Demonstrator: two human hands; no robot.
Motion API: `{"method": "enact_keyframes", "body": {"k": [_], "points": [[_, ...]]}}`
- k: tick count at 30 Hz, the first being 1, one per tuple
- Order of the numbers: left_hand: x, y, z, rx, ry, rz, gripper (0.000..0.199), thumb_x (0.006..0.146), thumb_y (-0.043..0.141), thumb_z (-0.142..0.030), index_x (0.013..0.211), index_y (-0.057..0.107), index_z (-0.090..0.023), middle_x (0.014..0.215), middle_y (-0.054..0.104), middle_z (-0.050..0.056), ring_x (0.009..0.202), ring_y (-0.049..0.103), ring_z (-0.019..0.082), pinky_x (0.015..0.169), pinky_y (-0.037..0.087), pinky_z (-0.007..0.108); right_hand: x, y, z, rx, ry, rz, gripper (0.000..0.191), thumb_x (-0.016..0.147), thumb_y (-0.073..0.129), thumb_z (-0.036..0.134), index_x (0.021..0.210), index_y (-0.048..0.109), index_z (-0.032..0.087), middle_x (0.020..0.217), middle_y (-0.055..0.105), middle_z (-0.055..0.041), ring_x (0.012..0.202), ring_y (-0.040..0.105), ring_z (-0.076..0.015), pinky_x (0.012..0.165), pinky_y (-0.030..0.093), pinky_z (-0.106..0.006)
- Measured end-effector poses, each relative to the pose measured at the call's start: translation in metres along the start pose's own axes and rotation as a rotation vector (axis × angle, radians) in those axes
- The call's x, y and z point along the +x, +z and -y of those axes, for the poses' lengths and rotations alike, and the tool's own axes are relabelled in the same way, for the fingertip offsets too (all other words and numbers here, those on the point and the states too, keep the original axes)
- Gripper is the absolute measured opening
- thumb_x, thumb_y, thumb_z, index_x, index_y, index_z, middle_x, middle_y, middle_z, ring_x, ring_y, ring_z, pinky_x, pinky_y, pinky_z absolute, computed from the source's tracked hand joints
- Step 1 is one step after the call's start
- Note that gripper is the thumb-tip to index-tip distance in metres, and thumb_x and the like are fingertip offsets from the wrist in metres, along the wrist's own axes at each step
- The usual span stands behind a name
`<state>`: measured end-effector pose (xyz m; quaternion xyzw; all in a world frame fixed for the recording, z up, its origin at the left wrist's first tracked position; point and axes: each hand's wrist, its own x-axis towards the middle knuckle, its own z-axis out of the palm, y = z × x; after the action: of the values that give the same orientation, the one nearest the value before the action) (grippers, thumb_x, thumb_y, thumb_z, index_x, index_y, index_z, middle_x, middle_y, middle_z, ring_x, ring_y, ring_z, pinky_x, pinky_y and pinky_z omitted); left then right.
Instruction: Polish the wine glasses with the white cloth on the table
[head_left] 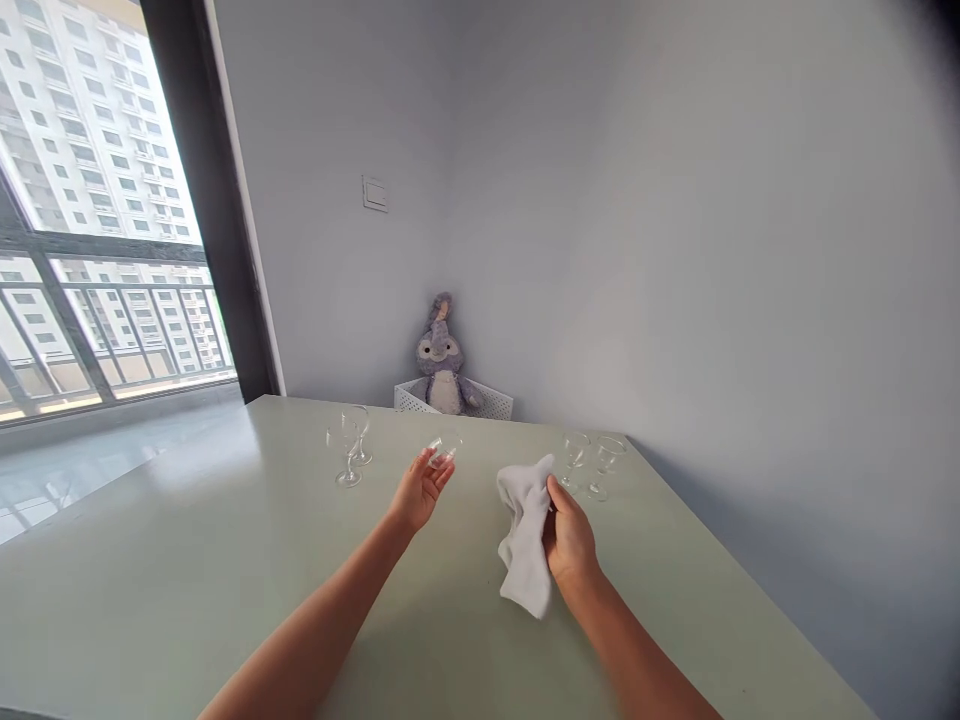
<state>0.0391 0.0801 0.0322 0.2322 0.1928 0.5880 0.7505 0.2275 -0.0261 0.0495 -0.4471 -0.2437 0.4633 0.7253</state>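
Note:
Over the middle of the table, my left hand [421, 490] has its fingers around a small clear glass [450, 446], which is tilted. The fingers cover part of the glass, so its stem and foot are hard to make out. To the right, my right hand [571, 528] grips a white cloth [529, 540] between thumb and fingers, and the cloth hangs down in loose folds. Just beyond that hand stand two stemmed glasses, one on the left [575, 455] and one on the right [607, 462], both upright.
Two more stemmed glasses, a nearer one [347, 455] and a farther one [361, 435], stand on the pale green table [187, 570]. Behind its far edge, a plush toy [442, 365] sits in a white basket [491, 403]. Walls rise behind and at right; a window lies left.

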Motion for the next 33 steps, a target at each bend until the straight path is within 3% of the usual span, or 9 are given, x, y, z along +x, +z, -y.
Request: {"method": "enact_keyframes", "body": {"k": [3,8,11,16,20,24,27,31,33], "points": [[-0.021,0.006,0.016,0.117,-0.009,0.094,0.021,0.074,0.064,-0.03,0.088,0.056,-0.017,0.097,0.063,0.006,0.092,0.062,0.019,0.086,0.046,0.033,-0.011,0.018,0.001,0.067,-0.086,0.043,0.028,0.075,0.057,0.049,0.078,0.056,0.021,0.063,0.054,0.0018,0.052,0.05,-0.0127,0.045,0.04,-0.024],[-0.045,0.011,0.023,0.307,-0.039,0.196,0.029,0.075,0.061,-0.035,0.096,0.054,-0.018,0.093,0.063,0.005,0.072,0.061,0.014,0.064,0.048,0.026,-0.035,0.033,-0.02,-0.177,-0.098,0.471,0.037,0.083,0.048,0.045,0.11,0.055,0.02,0.07,0.058,-0.0012,0.06,0.054,-0.0148,0.054,0.046,-0.027],[-0.051,0.011,0.021,0.467,-0.061,0.235,0.035,0.075,0.059,-0.041,0.099,0.052,-0.017,0.082,0.061,0.003,0.063,0.057,0.012,0.054,0.043,0.022,-0.036,0.026,-0.034,-0.405,-0.182,0.613,0.042,0.081,0.055,0.04,0.119,0.05,0.023,0.076,0.061,-0.0014,0.062,0.057,-0.0157,0.061,0.048,-0.029],[-0.054,0.009,0.027,0.848,0.023,0.301,0.042,0.071,0.06,-0.044,0.101,0.054,-0.016,0.072,0.059,0.0,0.069,0.055,0.014,0.065,0.043,0.026,-0.025,0.014,-0.054,-0.506,-0.096,0.54,0.026,0.074,0.062,0.043,0.07,0.063,0.017,0.057,0.06,-0.0023,0.055,0.058,-0.0171,0.056,0.048,-0.029],[-0.059,0.013,0.029,0.933,0.12,0.301,0.046,0.078,0.051,-0.045,0.117,0.048,-0.019,0.093,0.061,0.005,0.086,0.055,0.018,0.078,0.043,0.03,-0.023,0.018,-0.055,-0.084,0.18,0.461,0.034,0.072,0.062,0.049,0.078,0.063,0.015,0.058,0.06,-0.0016,0.05,0.057,-0.0158,0.049,0.048,-0.029],[-0.063,0.019,0.017,0.897,0.157,0.448,0.044,0.08,0.051,-0.042,0.119,0.051,-0.023,0.127,0.047,0.007,0.114,0.043,0.023,0.093,0.036,0.032,-0.027,0.019,-0.047,0.231,0.385,0.423,0.03,0.073,0.063,0.046,0.085,0.062,0.019,0.069,0.062,0.0,0.059,0.057,-0.0137,0.051,0.048,-0.026],[-0.062,0.02,0.011,0.926,0.09,0.458,0.041,0.079,0.051,-0.045,0.11,0.058,-0.02,0.113,0.057,0.008,0.102,0.051,0.022,0.087,0.041,0.032,-0.033,0.017,-0.044,0.071,0.284,0.496,0.029,0.076,0.06,0.047,0.077,0.062,0.018,0.063,0.059,0.0,0.055,0.055,-0.0139,0.05,0.046,-0.025],[-0.057,0.017,0.011,1.018,-0.06,0.235,0.056,0.08,0.038,-0.057,0.109,0.058,-0.015,0.069,0.06,0.004,0.061,0.056,0.016,0.058,0.046,0.029,-0.043,0.019,-0.047,-0.375,-0.095,0.643,0.027,0.073,0.064,0.044,0.07,0.065,0.017,0.068,0.062,-0.0039,0.064,0.058,-0.0173,0.059,0.046,-0.028],[-0.055,0.017,0.011,1.059,-0.1,0.203,0.061,0.08,0.033,-0.06,0.109,0.059,-0.013,0.068,0.06,0.004,0.06,0.056,0.017,0.054,0.045,0.029,-0.044,0.021,-0.048,-0.446,-0.158,0.632,0.027,0.073,0.064,0.044,0.069,0.065,0.017,0.068,0.062,-0.0045,0.064,0.058,-0.0178,0.06,0.045,-0.028]]}}
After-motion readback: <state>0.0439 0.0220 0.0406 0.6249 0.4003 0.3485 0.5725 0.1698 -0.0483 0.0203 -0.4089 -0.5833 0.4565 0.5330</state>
